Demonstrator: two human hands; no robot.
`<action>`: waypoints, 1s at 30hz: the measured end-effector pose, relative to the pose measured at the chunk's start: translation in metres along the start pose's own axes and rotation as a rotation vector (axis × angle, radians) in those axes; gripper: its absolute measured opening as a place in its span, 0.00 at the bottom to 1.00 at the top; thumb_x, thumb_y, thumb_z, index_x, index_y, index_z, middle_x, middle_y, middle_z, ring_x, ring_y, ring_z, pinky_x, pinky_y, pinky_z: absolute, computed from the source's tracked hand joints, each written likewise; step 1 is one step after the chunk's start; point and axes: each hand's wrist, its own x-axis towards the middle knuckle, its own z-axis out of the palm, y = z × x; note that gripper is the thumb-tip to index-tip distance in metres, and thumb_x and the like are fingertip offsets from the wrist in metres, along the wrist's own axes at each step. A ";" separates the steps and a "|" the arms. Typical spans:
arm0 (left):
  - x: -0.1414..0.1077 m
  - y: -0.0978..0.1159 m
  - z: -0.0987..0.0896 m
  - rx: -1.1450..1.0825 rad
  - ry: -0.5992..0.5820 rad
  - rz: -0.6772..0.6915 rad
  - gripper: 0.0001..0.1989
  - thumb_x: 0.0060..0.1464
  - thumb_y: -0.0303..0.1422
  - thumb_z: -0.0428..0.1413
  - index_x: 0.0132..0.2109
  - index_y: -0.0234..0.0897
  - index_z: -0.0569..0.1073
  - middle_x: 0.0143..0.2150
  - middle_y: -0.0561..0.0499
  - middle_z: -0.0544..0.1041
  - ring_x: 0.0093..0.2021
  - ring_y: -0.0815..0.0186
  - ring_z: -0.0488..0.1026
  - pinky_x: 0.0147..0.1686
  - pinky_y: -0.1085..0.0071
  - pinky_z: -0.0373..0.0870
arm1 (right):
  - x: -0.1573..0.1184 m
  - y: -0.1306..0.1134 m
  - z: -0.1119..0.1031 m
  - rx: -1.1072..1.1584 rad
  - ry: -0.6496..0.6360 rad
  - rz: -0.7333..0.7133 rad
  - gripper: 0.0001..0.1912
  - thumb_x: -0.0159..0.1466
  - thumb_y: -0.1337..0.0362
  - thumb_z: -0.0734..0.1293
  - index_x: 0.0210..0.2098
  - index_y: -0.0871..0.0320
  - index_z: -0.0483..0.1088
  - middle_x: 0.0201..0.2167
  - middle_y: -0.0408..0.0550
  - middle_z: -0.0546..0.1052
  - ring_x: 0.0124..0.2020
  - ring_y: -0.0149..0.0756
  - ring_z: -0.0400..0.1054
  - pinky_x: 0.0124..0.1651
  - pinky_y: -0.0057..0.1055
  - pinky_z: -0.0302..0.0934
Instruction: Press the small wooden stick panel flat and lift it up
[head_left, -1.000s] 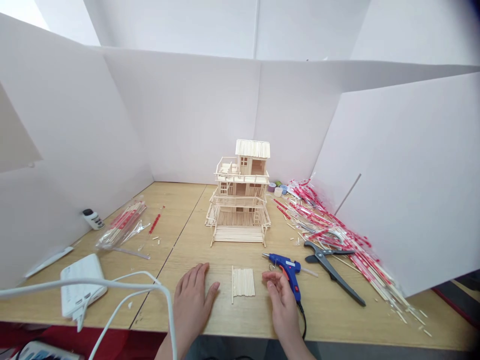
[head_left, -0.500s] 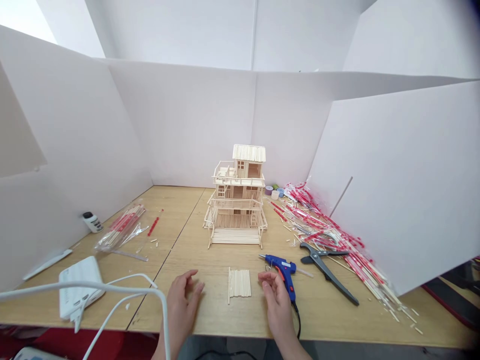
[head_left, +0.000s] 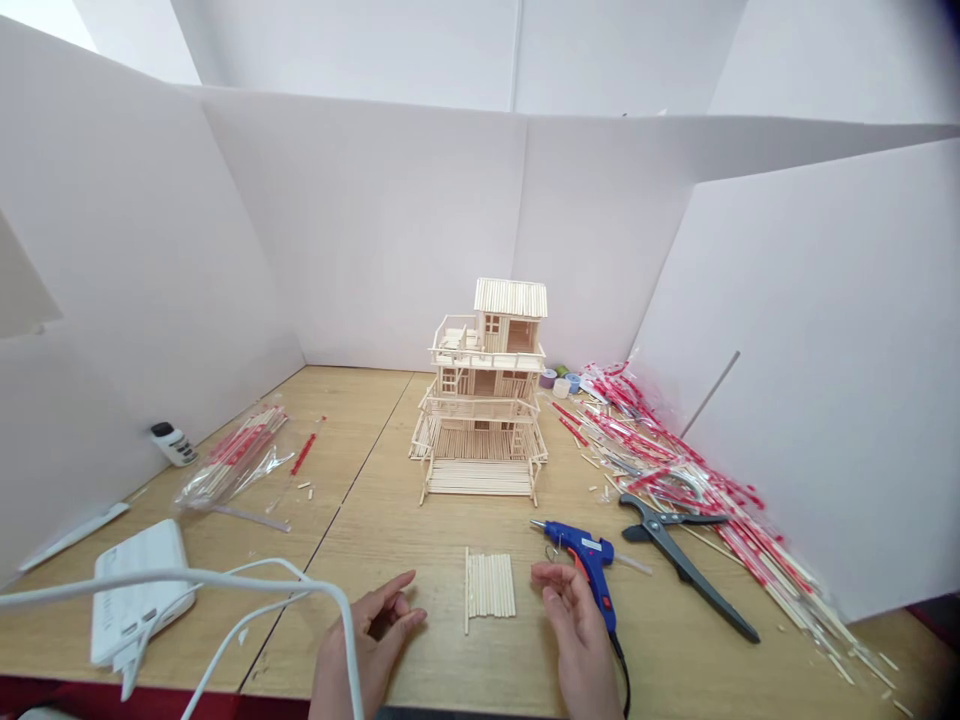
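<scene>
Between my hands, a small panel of pale wooden sticks (head_left: 491, 586) lies flat on the table, with one longer stick along its left side. My left hand (head_left: 379, 635) rests to the left of the panel, thumb and fingers apart and holding nothing. On the other side my right hand (head_left: 574, 625) is half curled with nothing in it, apart from the panel and close beside a blue hot glue gun (head_left: 587, 560). Farther back stands a multi-storey model house (head_left: 484, 400) built of the same sticks, with railings and a slatted roof.
Grey-handled cutters (head_left: 686, 560) lie right of the glue gun, before a heap of red-and-clear wrapped sticks (head_left: 720, 480). At left are a bagged stick bundle (head_left: 240, 450), a small bottle (head_left: 172, 444), a white power bank (head_left: 142, 585) and a white cable (head_left: 225, 577) crossing in front. White boards (head_left: 405, 230) enclose the table.
The whole view has shifted slightly as the camera moved. My left hand has come a little closer together at the fingers. The panel, glue gun and house keep their places on the table.
</scene>
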 end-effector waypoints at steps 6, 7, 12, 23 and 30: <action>0.000 0.001 0.000 0.036 -0.024 0.089 0.18 0.48 0.48 0.62 0.39 0.42 0.85 0.32 0.47 0.83 0.33 0.56 0.80 0.36 0.64 0.79 | 0.001 -0.001 -0.002 -0.011 -0.003 0.002 0.22 0.61 0.42 0.69 0.40 0.54 0.76 0.42 0.53 0.79 0.48 0.48 0.73 0.55 0.42 0.67; 0.000 0.001 -0.001 0.045 -0.033 0.111 0.17 0.48 0.48 0.62 0.38 0.42 0.85 0.32 0.47 0.83 0.34 0.55 0.80 0.36 0.63 0.80 | 0.001 -0.001 -0.002 -0.014 -0.002 -0.006 0.22 0.61 0.42 0.69 0.40 0.54 0.76 0.42 0.53 0.80 0.48 0.48 0.74 0.54 0.42 0.67; 0.000 -0.003 -0.001 0.085 -0.039 0.169 0.13 0.49 0.47 0.62 0.36 0.46 0.85 0.37 0.47 0.85 0.38 0.54 0.82 0.40 0.61 0.81 | 0.001 0.000 -0.003 -0.016 -0.010 -0.034 0.21 0.62 0.43 0.69 0.41 0.53 0.76 0.43 0.53 0.80 0.49 0.47 0.73 0.54 0.41 0.67; -0.004 0.005 0.002 0.063 -0.060 0.148 0.22 0.58 0.49 0.55 0.46 0.38 0.81 0.42 0.44 0.84 0.43 0.55 0.81 0.45 0.60 0.78 | 0.005 -0.015 -0.008 -0.012 -0.076 -0.063 0.16 0.64 0.49 0.67 0.44 0.52 0.72 0.46 0.48 0.77 0.52 0.43 0.70 0.60 0.43 0.62; -0.019 0.016 0.023 0.073 -0.114 0.272 0.16 0.64 0.43 0.51 0.47 0.34 0.73 0.46 0.41 0.81 0.48 0.58 0.78 0.51 0.60 0.73 | 0.008 -0.022 -0.004 0.099 -0.196 -0.021 0.16 0.65 0.48 0.67 0.46 0.51 0.70 0.49 0.49 0.72 0.55 0.42 0.67 0.57 0.44 0.66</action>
